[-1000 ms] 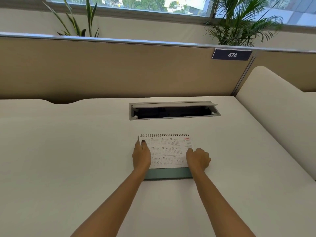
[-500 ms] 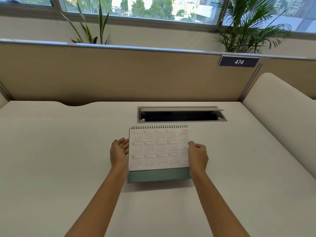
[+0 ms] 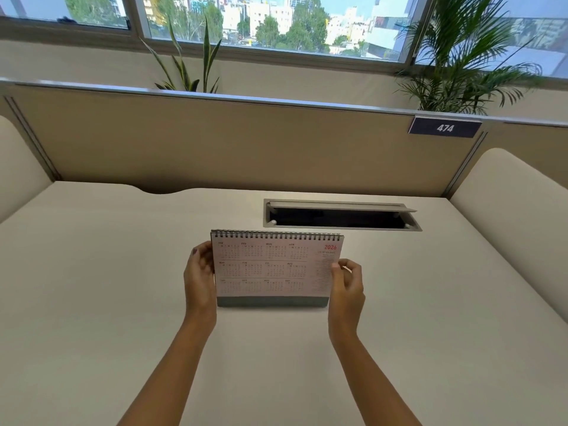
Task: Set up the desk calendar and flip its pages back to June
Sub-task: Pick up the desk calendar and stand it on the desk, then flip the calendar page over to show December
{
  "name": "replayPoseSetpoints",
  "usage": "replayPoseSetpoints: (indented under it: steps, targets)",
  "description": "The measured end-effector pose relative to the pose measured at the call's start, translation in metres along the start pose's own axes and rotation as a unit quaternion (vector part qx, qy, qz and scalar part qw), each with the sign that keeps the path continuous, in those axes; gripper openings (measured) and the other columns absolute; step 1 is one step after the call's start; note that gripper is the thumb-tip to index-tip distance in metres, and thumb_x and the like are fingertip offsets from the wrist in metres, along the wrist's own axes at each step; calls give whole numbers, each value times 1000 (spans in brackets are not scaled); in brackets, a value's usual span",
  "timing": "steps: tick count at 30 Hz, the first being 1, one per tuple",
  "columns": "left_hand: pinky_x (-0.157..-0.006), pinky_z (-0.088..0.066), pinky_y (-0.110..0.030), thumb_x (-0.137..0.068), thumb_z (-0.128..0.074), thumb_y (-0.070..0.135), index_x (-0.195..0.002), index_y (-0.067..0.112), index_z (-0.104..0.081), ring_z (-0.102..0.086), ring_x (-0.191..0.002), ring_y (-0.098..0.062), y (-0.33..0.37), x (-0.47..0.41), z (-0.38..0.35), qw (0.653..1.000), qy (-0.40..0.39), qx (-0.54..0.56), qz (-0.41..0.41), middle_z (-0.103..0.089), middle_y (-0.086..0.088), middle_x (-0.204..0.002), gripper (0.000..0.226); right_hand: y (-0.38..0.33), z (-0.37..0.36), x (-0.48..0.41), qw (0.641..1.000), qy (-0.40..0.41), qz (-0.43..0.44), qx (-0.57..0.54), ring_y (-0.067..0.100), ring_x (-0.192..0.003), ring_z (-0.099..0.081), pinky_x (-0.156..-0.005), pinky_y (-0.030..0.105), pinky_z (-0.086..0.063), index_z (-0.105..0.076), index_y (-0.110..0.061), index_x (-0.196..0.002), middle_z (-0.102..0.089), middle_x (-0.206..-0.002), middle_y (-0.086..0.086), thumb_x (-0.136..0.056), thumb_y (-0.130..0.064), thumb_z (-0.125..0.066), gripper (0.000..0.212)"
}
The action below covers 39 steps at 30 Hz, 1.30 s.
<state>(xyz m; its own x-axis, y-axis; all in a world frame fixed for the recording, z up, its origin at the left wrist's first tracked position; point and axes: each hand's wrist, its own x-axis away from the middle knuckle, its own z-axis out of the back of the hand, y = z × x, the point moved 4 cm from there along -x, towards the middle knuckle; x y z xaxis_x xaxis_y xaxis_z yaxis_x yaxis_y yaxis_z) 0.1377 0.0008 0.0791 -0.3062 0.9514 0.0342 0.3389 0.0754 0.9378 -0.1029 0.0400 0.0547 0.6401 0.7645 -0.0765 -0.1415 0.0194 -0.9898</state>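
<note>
An open cable hatch (image 3: 341, 217) is set into the white desk (image 3: 92, 287). Behind the hatch stands a beige partition (image 3: 230, 142) with a "474" plate (image 3: 444, 127). Two plants (image 3: 190, 66) rise beyond it.

The calendar (image 3: 270, 269) reads "2026", month names seemingly JAN onward; the plaque (image 3: 444, 127) reads "474".

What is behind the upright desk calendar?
Behind the desk calendar lies bare desk, then the open cable tray. The calendar's back and the desk directly behind it are hidden.

Left hand (image 3: 199, 279) and right hand (image 3: 346, 287) raised, fingers curled inward; forearms extended forward.
</note>
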Motion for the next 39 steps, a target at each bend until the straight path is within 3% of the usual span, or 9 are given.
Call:
replayPoseSetpoints:
  steps: [3, 7, 12, 19, 24, 33, 37, 39]
  targets:
    - [-80, -49, -20, -101, -23, 23, -102, 22, -57, -61, -96, -10, -2, -1, 4, 1000, -12, -3, -1, -65, 3, -103, 34, 4, 0, 3, 1000, 17, 23, 9, 14, -91, -62, -73, 23, -55, -52, -17, -108, -65, -103, -2, -96, -25, -48, 14]
    - [-86, -48, -24, -102, -22, 25, -106, 20, -57, -60, -99, -12, -2, 0, 4, 1000, -16, -11, -2, -64, 2, -105, 35, 13, 0, 8, 998, 54, 38, 13, 16, -97, -61, -74, 9, -50, -52, -16, -109, -62, -108, 0, -93, -15, -56, 16]
    - [-90, -46, -27, -102, -22, 27, -116, 15, -53, -59, -102, -14, -2, -2, 4, 1000, -13, -4, 7, -63, 0, -109, 36, 31, 1, 15, 995, 94, 0, 28, 19, -96, -60, -77, 17, -50, -56, -10, -107, -60, -111, 6, -88, -6, -61, 20]
    - [-85, -47, -22, -102, -22, 28, -109, 20, -56, -60, -100, -12, -4, -1, 5, 1000, -22, 13, 5, -63, 3, -107, 35, 40, 6, 21, 997, 72, -1, 31, 21, -88, -63, -78, 24, -54, -57, -14, -97, -65, -97, 5, -85, -11, -67, 15]
    - [-88, -46, -25, -102, -23, 28, -108, 23, -56, -60, -103, -13, -5, -3, 8, 998, -43, 27, 22, -64, 3, -109, 34, 36, 17, 19, 997, 71, -20, 31, 15, -75, -64, -66, 10, -46, -61, -10, -87, -67, -82, 3, -74, -10, -78, 21]
    - [-94, -45, -30, -101, -23, 34, -124, 10, -51, -59, -106, -17, -6, -7, 14, 995, -71, 52, 54, -63, -4, -114, 43, 29, 27, 16, 998, 53, -24, 31, 13, -74, -67, -63, 6, -48, -69, -10, -79, -71, -76, 0, -72, -5, -78, 12]
    - [-92, -45, -29, -101, -23, 33, -126, 9, -50, -59, -106, -17, -5, -7, 14, 995, -67, 51, 54, -62, -4, -115, 44, 25, 30, 21, 996, 63, 19, 66, 14, -75, -66, -63, 5, -46, -67, -15, -76, -70, -77, -3, -74, -6, -77, 14]
    - [-90, -46, -28, -101, -23, 33, -125, 9, -50, -60, -105, -17, -5, -6, 14, 995, -68, 50, 55, -63, -4, -114, 43, 22, 31, 24, 987, 64, 86, 122, 18, -86, -65, -70, 13, -48, -65, -17, -80, -72, -89, -1, -74, -8, -78, 17]
